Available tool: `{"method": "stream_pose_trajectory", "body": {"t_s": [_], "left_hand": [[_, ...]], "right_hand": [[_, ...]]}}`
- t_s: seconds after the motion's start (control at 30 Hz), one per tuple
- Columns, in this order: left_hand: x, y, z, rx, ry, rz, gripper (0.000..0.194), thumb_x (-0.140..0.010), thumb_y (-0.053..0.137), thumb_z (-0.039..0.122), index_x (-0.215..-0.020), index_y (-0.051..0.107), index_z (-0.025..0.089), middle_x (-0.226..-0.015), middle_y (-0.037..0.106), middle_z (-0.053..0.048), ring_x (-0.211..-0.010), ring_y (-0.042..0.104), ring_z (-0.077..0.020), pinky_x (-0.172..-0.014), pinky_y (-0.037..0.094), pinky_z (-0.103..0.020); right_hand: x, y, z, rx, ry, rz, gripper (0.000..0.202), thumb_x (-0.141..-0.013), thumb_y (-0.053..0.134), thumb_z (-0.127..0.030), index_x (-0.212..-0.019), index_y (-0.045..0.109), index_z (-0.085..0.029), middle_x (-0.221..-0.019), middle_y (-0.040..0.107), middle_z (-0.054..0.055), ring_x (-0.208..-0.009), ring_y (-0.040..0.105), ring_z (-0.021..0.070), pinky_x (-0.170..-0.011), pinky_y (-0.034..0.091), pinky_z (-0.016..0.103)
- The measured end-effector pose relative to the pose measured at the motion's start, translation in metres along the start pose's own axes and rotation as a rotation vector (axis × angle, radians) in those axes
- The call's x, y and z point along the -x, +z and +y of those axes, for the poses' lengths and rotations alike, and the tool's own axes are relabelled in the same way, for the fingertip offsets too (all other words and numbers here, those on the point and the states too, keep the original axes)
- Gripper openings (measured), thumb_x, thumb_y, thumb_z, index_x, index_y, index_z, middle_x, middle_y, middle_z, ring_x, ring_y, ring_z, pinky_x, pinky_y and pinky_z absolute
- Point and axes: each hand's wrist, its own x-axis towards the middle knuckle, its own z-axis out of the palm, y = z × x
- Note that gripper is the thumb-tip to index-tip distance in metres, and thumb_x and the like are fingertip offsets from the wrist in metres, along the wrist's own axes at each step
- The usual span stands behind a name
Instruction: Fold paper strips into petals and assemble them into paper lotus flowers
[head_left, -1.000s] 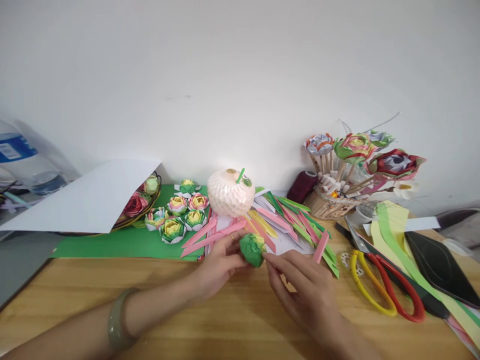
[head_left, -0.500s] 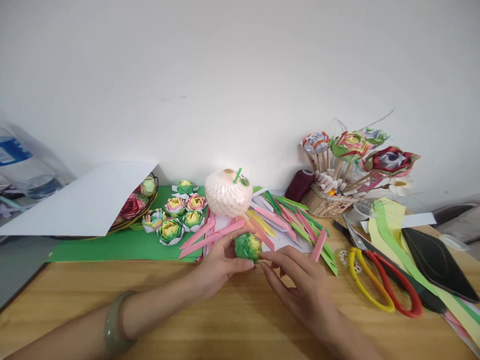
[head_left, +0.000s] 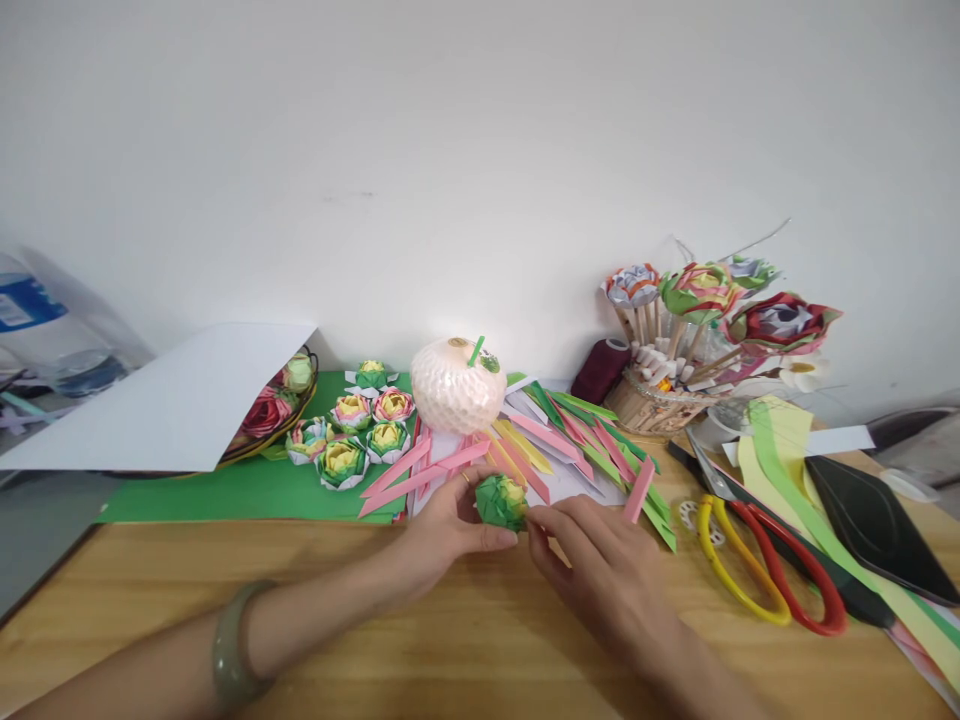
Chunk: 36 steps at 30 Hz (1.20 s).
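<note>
A small folded paper flower [head_left: 498, 502], green outside with yellow at its centre, is held just above the table's front part. My left hand [head_left: 450, 520] grips it from the left, thumb below and fingers behind. My right hand [head_left: 600, 550] pinches at the flower's right side with thumb and forefinger; its other fingers are curled. Behind them lie folded pink paper strips [head_left: 420, 480] and yellow strips [head_left: 525, 446]. Finished paper flowers [head_left: 341, 462] in green, yellow, pink and white sit in a cluster on green paper [head_left: 247, 500] to the left.
A white textured round ornament [head_left: 457, 390] stands by the wall. Right of it are a maroon thread spool [head_left: 601, 368] and a basket [head_left: 652, 405] of paper flowers on sticks. Scissors [head_left: 750, 560] and a black phone-like slab [head_left: 877, 525] lie right. White paper [head_left: 172, 400] covers a flower basket left.
The flower has turned slightly in my left hand and shifted a little right and down. My right thumb has drawn in closer to the forefinger.
</note>
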Motion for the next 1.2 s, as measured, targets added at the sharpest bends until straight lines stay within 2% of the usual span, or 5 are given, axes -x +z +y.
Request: {"method": "stream_pose_trajectory", "body": {"t_s": [0.3, 0.5, 0.73, 0.9, 1.2], "left_hand": [[-0.001, 0.0, 0.0, 0.134, -0.024, 0.017, 0.05, -0.051, 0.08, 0.015, -0.095, 0.058, 0.017, -0.089, 0.064, -0.003, -0.089, 0.058, -0.0194, -0.08, 0.04, -0.032], [-0.001, -0.002, 0.002, 0.183, -0.025, 0.02, 0.053, -0.048, 0.081, 0.009, -0.096, 0.059, 0.017, -0.091, 0.063, -0.002, -0.085, 0.058, -0.0159, -0.076, 0.042, -0.028], [-0.001, -0.002, 0.001, 0.191, -0.038, 0.004, 0.054, -0.048, 0.082, 0.011, -0.096, 0.058, 0.016, -0.088, 0.064, -0.003, -0.086, 0.059, -0.0169, -0.078, 0.042, -0.029], [-0.001, -0.002, 0.001, 0.159, -0.024, -0.006, 0.056, -0.048, 0.081, 0.01, -0.098, 0.057, 0.017, -0.089, 0.063, -0.002, -0.083, 0.057, -0.0142, -0.074, 0.042, -0.026], [-0.001, -0.004, -0.004, -0.163, 0.161, -0.088, 0.05, -0.058, 0.078, 0.018, -0.101, 0.051, 0.018, -0.091, 0.056, 0.0, -0.083, 0.053, -0.0135, -0.075, 0.042, -0.027]], "right_hand": [[0.004, -0.002, -0.003, 0.054, -0.209, 0.005, 0.01, -0.084, 0.052, -0.011, -0.09, 0.06, -0.011, -0.063, 0.063, 0.003, -0.055, 0.055, 0.0139, -0.051, 0.034, 0.028], [0.006, 0.005, 0.001, -0.106, 0.009, 0.109, 0.016, -0.083, 0.055, -0.01, -0.097, 0.059, -0.015, -0.065, 0.062, 0.001, -0.055, 0.055, 0.0113, -0.051, 0.038, 0.024], [0.005, 0.002, 0.001, -0.17, -0.09, 0.043, 0.017, -0.083, 0.054, -0.009, -0.098, 0.058, -0.015, -0.064, 0.062, 0.002, -0.053, 0.053, 0.0122, -0.048, 0.038, 0.025], [0.002, -0.003, 0.0, -0.287, 0.1, 0.103, 0.02, -0.082, 0.053, -0.007, -0.098, 0.059, -0.017, -0.065, 0.059, 0.002, -0.055, 0.055, 0.0115, -0.049, 0.043, 0.022], [-0.004, -0.002, -0.005, -0.452, 0.25, -0.048, 0.007, -0.082, 0.053, -0.012, -0.084, 0.059, -0.017, -0.066, 0.056, 0.001, -0.055, 0.054, 0.0109, -0.05, 0.044, 0.021]]}}
